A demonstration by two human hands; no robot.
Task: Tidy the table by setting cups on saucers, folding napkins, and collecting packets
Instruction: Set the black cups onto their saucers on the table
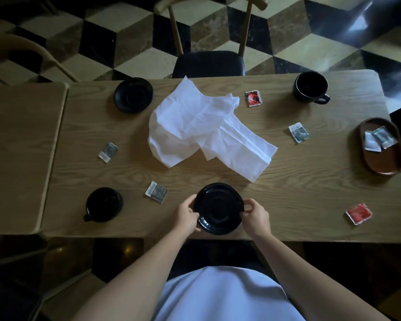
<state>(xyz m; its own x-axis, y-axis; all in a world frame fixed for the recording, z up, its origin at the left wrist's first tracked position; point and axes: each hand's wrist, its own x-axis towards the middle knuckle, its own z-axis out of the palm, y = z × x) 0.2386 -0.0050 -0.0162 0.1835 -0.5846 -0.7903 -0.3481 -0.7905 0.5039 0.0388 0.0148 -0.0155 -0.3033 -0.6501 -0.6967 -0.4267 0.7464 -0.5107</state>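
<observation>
Two hands grip a glossy round black saucer on wood-grain table.

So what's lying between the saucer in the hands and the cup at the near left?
One grey packet lies on the table between the held saucer and the near-left cup, as the head view shows; otherwise bare wood.

Near edge of light wooden table: round glossy black saucer gripped at opposite rims by left hand and right hand. Beyond, crumpled white paper napkins. Left, black ceramic cup; between them, grey foil packet.
</observation>
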